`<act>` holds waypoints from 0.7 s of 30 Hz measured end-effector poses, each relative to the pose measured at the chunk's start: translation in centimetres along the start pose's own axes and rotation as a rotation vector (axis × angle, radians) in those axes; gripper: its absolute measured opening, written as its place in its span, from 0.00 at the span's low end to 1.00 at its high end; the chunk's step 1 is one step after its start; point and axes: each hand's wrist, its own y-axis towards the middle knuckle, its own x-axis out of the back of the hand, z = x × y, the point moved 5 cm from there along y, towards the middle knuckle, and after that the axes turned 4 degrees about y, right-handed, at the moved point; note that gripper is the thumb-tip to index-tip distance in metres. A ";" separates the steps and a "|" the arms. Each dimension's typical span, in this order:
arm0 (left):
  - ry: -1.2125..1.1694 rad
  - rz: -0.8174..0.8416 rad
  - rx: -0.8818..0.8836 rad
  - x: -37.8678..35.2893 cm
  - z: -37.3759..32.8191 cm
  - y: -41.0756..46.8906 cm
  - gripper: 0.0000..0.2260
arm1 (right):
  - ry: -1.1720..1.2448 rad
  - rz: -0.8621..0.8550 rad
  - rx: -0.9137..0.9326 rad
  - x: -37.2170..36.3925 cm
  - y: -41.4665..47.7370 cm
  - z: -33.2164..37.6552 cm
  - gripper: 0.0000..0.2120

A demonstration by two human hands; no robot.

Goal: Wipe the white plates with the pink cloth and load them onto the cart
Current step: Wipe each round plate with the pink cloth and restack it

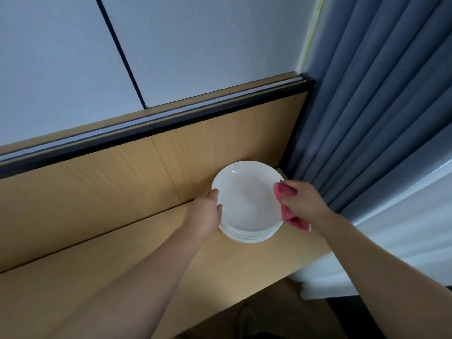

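Closest to the camera, two bare forearms reach forward over a light wooden desk top (146, 265). Its front edge cuts across below the arms, with dark floor (269, 314) showing under it.

Farther along the desk top, toward its far right corner, sits a stack of white plates (247, 237). They are round, glossy and shallow, and the rims of the lower ones show as thin layered edges at the near side. The top plate (247, 199) is plain white with small highlights near its far rim. Whether it rests flat on the others or is slightly raised cannot be told.

The left hand (208, 211) grips the top plate at its left edge, with the thumb laid over the rim and the fingers curled round behind it. The right hand (302, 200) is closed round a bunched pink cloth (292, 218). The cloth touches the top plate's right rim, and one end hangs down beside the stack.

Just behind the stack rises the desk's upright wooden back panel (110, 187), capped by a black rail (146, 126). To the right of the stack and close beside it hangs a pleated blue-grey curtain (379, 106), with a sheer white curtain (403, 228) in front of its lower part. Beyond the rail is a pale wall (195, 45) crossed by a dark strip (119, 50).
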 end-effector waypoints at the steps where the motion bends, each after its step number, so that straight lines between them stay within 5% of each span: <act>1: -0.032 -0.006 0.027 -0.1 0.1 0.0 0.17 | -0.016 0.005 0.008 0.0 0.2 0.1 0.10; 10: -0.078 -0.060 0.165 0.0 -0.4 0.0 0.16 | -0.037 -0.014 0.109 0.4 0.1 0.5 0.18; 21: -0.409 -0.036 0.294 0.9 -0.7 0.2 0.24 | 0.070 0.003 0.087 0.3 -0.2 -0.2 0.10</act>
